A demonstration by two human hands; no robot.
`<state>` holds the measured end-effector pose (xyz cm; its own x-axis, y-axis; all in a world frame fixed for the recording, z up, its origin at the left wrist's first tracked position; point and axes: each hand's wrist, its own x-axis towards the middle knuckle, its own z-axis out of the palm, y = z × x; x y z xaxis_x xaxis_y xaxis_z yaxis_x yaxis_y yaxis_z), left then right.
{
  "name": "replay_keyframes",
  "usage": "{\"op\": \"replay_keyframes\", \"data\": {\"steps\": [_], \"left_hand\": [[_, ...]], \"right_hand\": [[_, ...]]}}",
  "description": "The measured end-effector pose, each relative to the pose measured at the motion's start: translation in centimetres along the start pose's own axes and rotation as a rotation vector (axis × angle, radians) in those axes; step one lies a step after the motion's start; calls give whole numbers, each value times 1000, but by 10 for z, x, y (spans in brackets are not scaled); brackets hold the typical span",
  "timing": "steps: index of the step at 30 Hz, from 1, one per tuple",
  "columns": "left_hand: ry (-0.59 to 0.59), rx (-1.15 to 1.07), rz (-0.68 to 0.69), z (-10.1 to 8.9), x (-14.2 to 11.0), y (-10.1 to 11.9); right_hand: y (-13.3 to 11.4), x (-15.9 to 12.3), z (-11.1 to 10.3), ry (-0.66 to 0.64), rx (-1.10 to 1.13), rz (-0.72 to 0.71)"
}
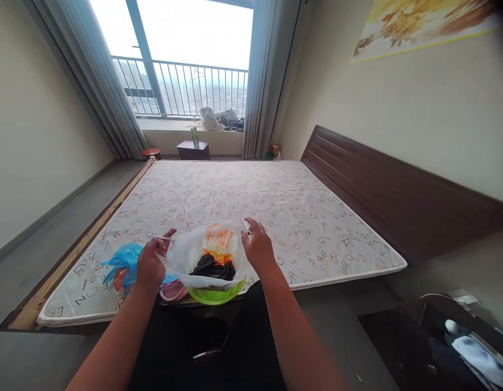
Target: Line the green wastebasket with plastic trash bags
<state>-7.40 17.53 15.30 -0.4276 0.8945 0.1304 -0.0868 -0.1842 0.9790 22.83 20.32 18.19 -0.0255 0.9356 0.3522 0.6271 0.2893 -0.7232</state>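
Note:
Between my two hands a white plastic bag (180, 258) is stretched wide at its mouth. My left hand (152, 259) is closed on the bag's left edge, with a white handle loop by the fingers. On the opposite edge, my right hand (257, 243) pinches the plastic between thumb and fingers. Inside lie a crumpled black plastic bag (212, 267) and some orange printing shows on the far wall. A bright green basin (216, 296) sits under the bag at the mattress edge. Beside my left hand are a blue plastic bag (129, 260) and a pinkish cloth-like item (173, 291).
A bare mattress (235, 190) with printed letters fills the middle, its dark headboard (377, 179) on the right. Beyond it stands a small nightstand (193, 149) with a green glass vase (195, 137). A dark cabinet (414, 342) with items on top is at lower right.

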Motion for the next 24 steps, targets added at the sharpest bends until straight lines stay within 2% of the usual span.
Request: {"op": "replay_keyframes", "data": {"steps": [2,5,8,10,12,15,19,24], "left_hand": [[-89,97,53,16,-9,1],[-282,234,25,41,-25,-5],[-531,301,-47,62,-41,-13],[-640,323,-63,70,-50,-17],[-664,350,-43,74,-57,-21],[-633,381,-32,76,-64,-28],[-581,292,-79,75,-66,-41],[-615,189,-194,68,-61,-53]], "right_hand": [[-18,-7,-1,-92,-38,-97],[-38,-14,4,-292,1,-225],[-40,-15,14,-482,51,-263],[-35,-15,20,-548,61,-240],[-30,-16,25,-562,55,-213],[-26,-19,31,-525,2,-202],[-25,-22,42,-486,-171,-215],[-18,-24,51,-558,-317,-210]]}}
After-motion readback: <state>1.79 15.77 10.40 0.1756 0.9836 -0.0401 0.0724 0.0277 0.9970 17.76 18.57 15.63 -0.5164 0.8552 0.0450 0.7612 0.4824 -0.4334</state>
